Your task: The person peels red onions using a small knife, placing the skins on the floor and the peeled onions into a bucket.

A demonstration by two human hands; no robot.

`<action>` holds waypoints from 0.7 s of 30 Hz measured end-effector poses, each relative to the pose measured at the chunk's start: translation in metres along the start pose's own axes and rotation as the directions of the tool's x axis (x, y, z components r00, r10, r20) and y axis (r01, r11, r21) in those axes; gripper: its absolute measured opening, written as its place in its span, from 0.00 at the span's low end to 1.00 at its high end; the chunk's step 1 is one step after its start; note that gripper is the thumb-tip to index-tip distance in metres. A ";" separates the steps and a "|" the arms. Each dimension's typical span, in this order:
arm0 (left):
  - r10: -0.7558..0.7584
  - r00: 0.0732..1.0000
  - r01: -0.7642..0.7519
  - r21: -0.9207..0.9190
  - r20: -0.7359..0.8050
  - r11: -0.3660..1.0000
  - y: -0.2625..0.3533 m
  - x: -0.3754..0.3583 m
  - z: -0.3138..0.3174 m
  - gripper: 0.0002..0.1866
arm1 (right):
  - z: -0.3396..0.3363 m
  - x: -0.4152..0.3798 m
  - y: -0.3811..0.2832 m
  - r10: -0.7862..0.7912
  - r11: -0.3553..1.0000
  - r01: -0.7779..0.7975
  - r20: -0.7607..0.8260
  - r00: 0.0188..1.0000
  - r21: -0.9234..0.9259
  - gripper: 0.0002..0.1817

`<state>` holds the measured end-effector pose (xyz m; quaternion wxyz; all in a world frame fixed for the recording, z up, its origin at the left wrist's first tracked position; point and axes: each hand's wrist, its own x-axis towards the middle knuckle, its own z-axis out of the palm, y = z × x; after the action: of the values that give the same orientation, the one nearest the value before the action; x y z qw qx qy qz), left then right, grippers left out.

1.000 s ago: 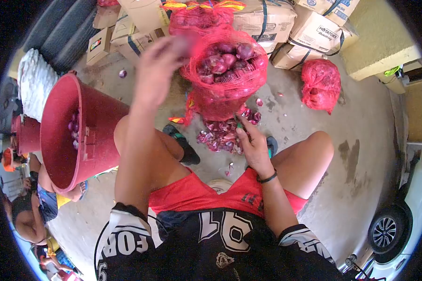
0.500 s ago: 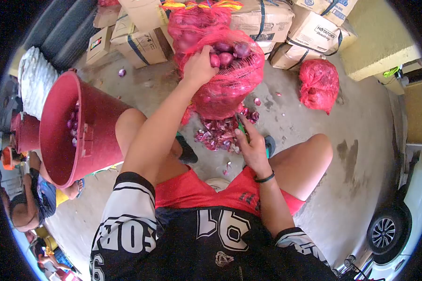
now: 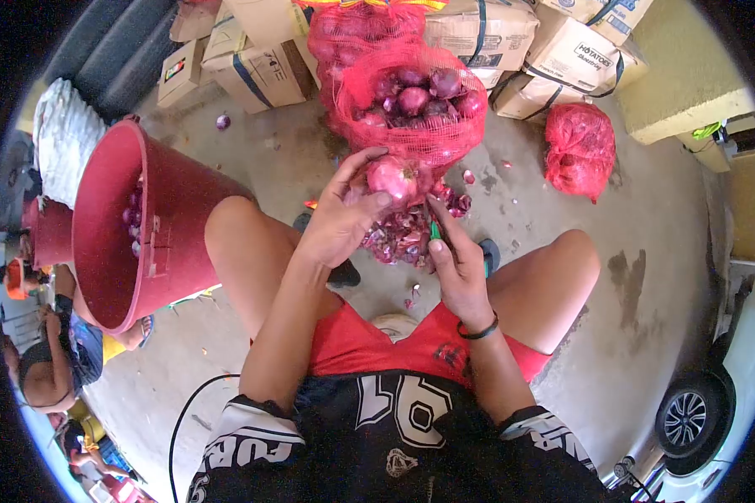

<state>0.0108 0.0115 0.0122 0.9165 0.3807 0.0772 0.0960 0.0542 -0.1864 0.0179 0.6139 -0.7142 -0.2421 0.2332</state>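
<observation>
My left hand (image 3: 337, 220) is closed round a red onion (image 3: 392, 179), held in front of the mesh sack with thumb and fingers at its left side. My right hand (image 3: 460, 272) grips what looks like a small green-handled knife (image 3: 434, 230), close to the onion's lower right; its blade cannot be made out clearly. The open red mesh sack (image 3: 445, 138) stands just beyond my hands, with several red onions (image 3: 413, 101) showing in its mouth. Below my hands, a heap of onion skins (image 3: 401, 237) lies on the floor between my feet.
A large red tub (image 3: 184, 180) with onions inside tilts at my left. Another full mesh sack (image 3: 365, 38) and cardboard boxes (image 3: 256, 71) stand behind. A tied red mesh bag (image 3: 579, 149) lies to the right. People sit far left; a car wheel (image 3: 686, 417) is lower right.
My left hand has come out of the sack's mouth toward me with a red onion. My right hand stays low, still gripping the green-handled knife. The view has shifted slightly.
</observation>
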 end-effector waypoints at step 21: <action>-0.268 0.962 0.268 -0.019 -0.042 0.963 -0.021 -0.004 -0.012 0.25 | 0.003 0.010 0.017 -0.185 0.973 0.173 -0.070 0.980 -0.152 0.24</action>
<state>0.0071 0.0044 -0.0105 0.9216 0.3584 0.1477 -0.0200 0.0608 -0.1800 0.0008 0.5884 -0.7414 -0.2960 0.1284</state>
